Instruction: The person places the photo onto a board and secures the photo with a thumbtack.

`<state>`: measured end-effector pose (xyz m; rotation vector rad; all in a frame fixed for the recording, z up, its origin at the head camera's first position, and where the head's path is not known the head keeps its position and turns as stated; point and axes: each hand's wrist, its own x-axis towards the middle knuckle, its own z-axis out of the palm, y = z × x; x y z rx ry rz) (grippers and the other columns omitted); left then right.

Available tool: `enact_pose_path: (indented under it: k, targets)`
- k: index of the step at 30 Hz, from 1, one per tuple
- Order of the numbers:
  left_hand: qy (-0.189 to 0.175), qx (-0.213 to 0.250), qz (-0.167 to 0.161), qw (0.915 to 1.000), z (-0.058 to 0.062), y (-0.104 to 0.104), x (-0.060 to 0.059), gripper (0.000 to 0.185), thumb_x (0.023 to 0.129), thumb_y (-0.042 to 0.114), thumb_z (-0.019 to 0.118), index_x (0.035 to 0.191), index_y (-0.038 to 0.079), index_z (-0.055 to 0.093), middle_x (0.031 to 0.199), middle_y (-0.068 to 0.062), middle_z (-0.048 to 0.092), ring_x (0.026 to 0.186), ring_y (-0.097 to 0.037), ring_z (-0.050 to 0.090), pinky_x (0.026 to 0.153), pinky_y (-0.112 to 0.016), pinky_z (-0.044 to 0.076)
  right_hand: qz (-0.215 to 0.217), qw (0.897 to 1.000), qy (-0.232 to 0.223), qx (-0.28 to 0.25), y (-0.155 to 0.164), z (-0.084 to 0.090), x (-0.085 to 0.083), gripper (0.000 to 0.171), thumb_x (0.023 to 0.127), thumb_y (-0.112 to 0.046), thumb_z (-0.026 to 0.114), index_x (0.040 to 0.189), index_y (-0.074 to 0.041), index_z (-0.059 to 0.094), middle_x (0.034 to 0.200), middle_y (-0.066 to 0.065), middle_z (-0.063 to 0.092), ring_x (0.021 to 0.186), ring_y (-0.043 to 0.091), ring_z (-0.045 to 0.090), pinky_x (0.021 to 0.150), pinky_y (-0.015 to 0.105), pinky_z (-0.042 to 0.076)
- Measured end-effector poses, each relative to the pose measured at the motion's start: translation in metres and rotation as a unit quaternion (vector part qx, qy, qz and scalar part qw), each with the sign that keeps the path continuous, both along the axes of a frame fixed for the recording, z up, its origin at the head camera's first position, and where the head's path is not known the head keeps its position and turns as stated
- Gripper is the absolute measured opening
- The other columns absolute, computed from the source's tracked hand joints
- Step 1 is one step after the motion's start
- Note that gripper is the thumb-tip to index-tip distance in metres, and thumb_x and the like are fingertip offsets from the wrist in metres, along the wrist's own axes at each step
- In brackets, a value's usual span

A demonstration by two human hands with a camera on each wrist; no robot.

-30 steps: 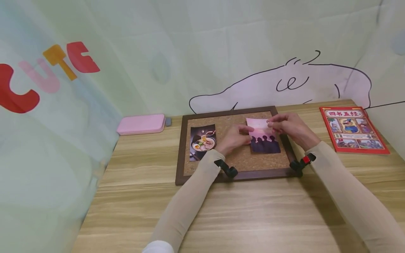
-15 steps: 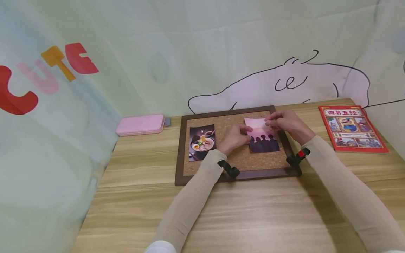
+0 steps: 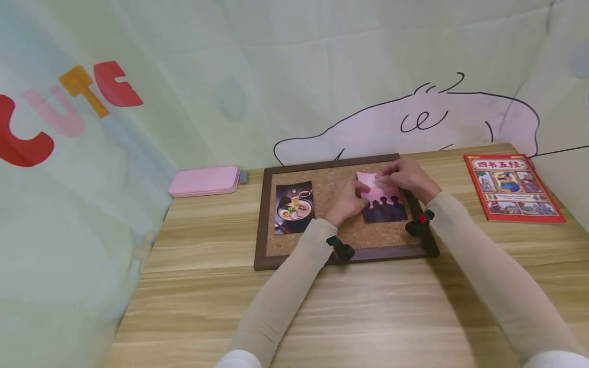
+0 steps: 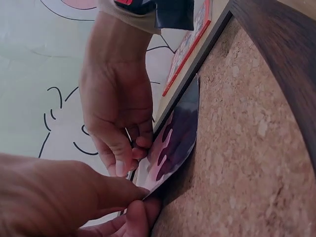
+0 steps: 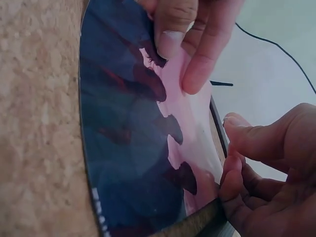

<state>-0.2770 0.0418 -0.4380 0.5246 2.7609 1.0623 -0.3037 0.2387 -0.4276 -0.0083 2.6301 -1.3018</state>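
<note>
On a framed corkboard lies a photo of dark silhouettes under a pink sky. My left hand pinches its left edge between thumb and fingers; the left wrist view shows that edge bent up off the cork. Over the photo's top part, my right hand has thumb and fingertip together. A tiny shiny push pin peeks out at the thumb tip in the right wrist view, mostly hidden by the fingers. A ramen photo sits at the board's left, with a small shiny pin near its top.
A pink case and a small grey block rest left of the board on the wooden table. To the right lies a red picture book. A printed cloth hangs directly behind the board.
My right hand has shifted left, its fingertips going from the photo's upper right toward its top middle. The left hand keeps its grip on the edge, with its wrist slightly farther right.
</note>
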Motion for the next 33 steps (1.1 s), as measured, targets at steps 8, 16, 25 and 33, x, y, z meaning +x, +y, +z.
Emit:
enact_pose_path:
  k: [8,16,25,33]
  targets:
    - [0.024,-0.031,0.000,0.9992,0.001,0.005,-0.001,0.028,0.089,0.012,0.072,0.116,0.009,0.075,0.106,-0.005,0.072,0.091,-0.018,0.060,0.077,-0.025,0.045,0.006,0.999,0.038,0.022,-0.006,-0.005,-0.012,0.017,0.090,-0.012,0.071,0.098,0.002,0.076,0.083,0.006,0.065,0.072,0.018,0.049,0.059,0.029,0.038]
    - [0.030,-0.033,0.005,0.9990,0.002,0.006,0.001,0.027,0.088,0.010,0.072,0.115,0.008,0.075,0.104,-0.006,0.072,0.089,-0.018,0.059,0.076,-0.025,0.045,0.016,0.999,0.037,0.023,-0.006,-0.007,-0.016,0.020,0.088,-0.011,0.074,0.101,0.004,0.076,0.084,0.007,0.070,0.073,0.017,0.051,0.060,0.028,0.040]
    - [0.030,-0.025,0.012,0.9992,0.000,0.007,0.002,0.026,0.088,0.010,0.072,0.114,0.009,0.076,0.101,-0.005,0.069,0.088,-0.017,0.056,0.076,-0.025,0.043,0.009,0.998,-0.022,0.058,-0.009,0.003,-0.022,0.029,0.093,-0.020,0.068,0.111,0.003,0.072,0.112,0.018,0.058,0.097,0.029,0.048,0.077,0.036,0.038]
    - [0.041,-0.031,0.009,0.9986,-0.002,0.007,0.002,0.026,0.088,0.010,0.072,0.114,0.009,0.076,0.101,-0.006,0.070,0.091,-0.020,0.058,0.081,-0.028,0.044,0.003,0.997,-0.016,0.070,-0.010,0.006,-0.021,0.027,0.090,-0.019,0.068,0.105,0.003,0.073,0.103,0.015,0.059,0.090,0.026,0.049,0.073,0.033,0.038]
